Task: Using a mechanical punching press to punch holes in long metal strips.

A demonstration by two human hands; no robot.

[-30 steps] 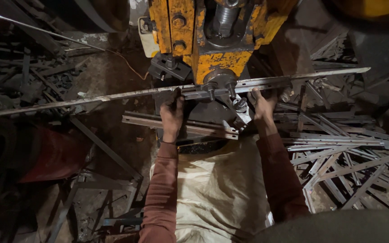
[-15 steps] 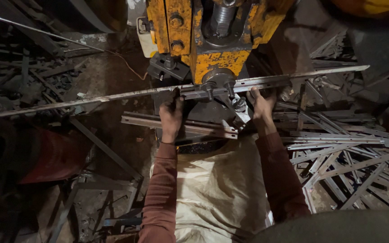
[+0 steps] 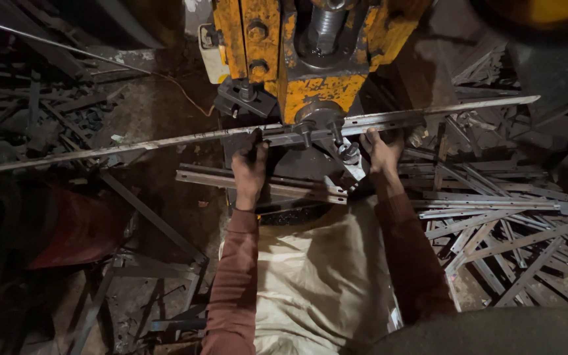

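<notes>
Both hands grip the long flat grey metal strip [image 3: 165, 142], left hand [image 3: 250, 172] and right hand [image 3: 381, 151] closed on it either side of the yellow press head [image 3: 320, 92], while cut grey metal strips [image 3: 494, 217] lie heaped at the right.

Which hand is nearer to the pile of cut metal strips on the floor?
Right. The right hand grips the long metal strip just beside the pile of cut metal strips; the left hand holds the strip on the press's far side.
</notes>
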